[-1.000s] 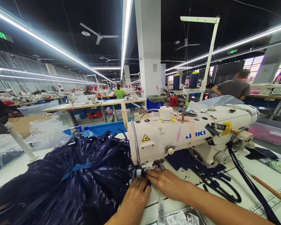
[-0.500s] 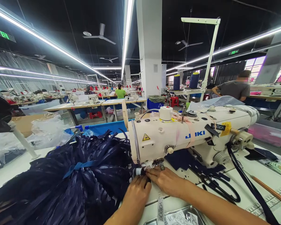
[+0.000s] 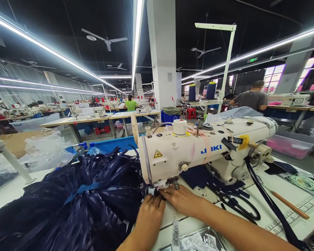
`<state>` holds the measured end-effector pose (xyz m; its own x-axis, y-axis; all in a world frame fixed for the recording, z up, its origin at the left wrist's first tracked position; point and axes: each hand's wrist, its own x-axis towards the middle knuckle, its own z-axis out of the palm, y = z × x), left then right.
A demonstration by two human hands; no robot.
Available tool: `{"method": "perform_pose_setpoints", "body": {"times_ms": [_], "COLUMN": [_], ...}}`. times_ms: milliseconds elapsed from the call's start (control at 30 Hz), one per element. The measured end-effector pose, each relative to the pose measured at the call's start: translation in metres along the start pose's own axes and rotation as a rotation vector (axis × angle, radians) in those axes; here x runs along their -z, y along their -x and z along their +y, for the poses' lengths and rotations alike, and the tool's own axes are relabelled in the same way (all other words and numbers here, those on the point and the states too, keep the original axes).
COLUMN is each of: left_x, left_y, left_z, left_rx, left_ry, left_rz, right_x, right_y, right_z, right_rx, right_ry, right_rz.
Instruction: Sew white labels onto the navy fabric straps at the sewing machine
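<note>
A cream JUKI sewing machine (image 3: 199,153) stands on the white table (image 3: 298,219). My left hand (image 3: 150,212) and my right hand (image 3: 183,200) meet at the foot under its head, fingertips pinching a small dark navy piece (image 3: 157,198) flat against the bed. Left of the machine lies a big heap of navy fabric strips (image 3: 75,205) tied with a blue band. Black scissors (image 3: 238,205) lie just right of my right forearm. Woven labels (image 3: 196,240) sit in a tray at the near edge.
A navy strap (image 3: 267,198) hangs off the machine's right end beside a wooden stick (image 3: 290,205). Two blue thread cones (image 3: 201,91) stand behind on a rack. Clear plastic bags (image 3: 47,150) lie far left. A person in grey (image 3: 251,97) sits at back right.
The view has shifted slightly left and down. Both hands stay at the presser foot, barely moved.
</note>
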<state>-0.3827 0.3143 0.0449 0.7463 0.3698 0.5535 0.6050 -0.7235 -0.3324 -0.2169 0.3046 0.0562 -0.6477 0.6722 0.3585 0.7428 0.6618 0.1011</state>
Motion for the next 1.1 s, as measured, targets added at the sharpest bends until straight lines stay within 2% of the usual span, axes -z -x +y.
{"method": "perform_pose_setpoints", "body": {"times_ms": [200, 333, 467, 567, 700, 833, 1000, 1100], "left_x": [0.002, 0.009, 0.015, 0.017, 0.019, 0.020, 0.010, 0.002], "left_y": [0.001, 0.007, 0.013, 0.013, 0.011, 0.015, 0.025, 0.029], "left_z": [-0.002, -0.012, -0.034, -0.050, -0.054, -0.045, -0.039, -0.042], "left_rx": [-0.018, -0.077, -0.100, -0.038, 0.036, 0.002, -0.116, -0.145], "left_ry": [0.026, 0.064, 0.235, 0.369, 0.443, 0.387, 0.189, 0.148], "left_rz": [0.023, 0.020, -0.118, -0.232, -0.313, -0.268, -0.162, -0.140], "right_x": [0.000, 0.003, 0.007, 0.007, 0.004, 0.002, -0.007, -0.007], "right_y": [-0.001, -0.002, 0.002, 0.004, 0.005, 0.004, 0.004, 0.004], "right_z": [0.004, 0.008, 0.003, -0.006, -0.017, -0.015, 0.000, 0.002], "right_rx": [-0.005, -0.046, -0.070, -0.087, -0.114, -0.142, -0.120, -0.069], "right_ry": [-0.020, -0.068, -0.180, -0.206, -0.180, -0.268, -0.517, -0.493], "right_rz": [0.048, -0.010, -0.082, -0.070, -0.040, -0.035, 0.060, 0.088]}}
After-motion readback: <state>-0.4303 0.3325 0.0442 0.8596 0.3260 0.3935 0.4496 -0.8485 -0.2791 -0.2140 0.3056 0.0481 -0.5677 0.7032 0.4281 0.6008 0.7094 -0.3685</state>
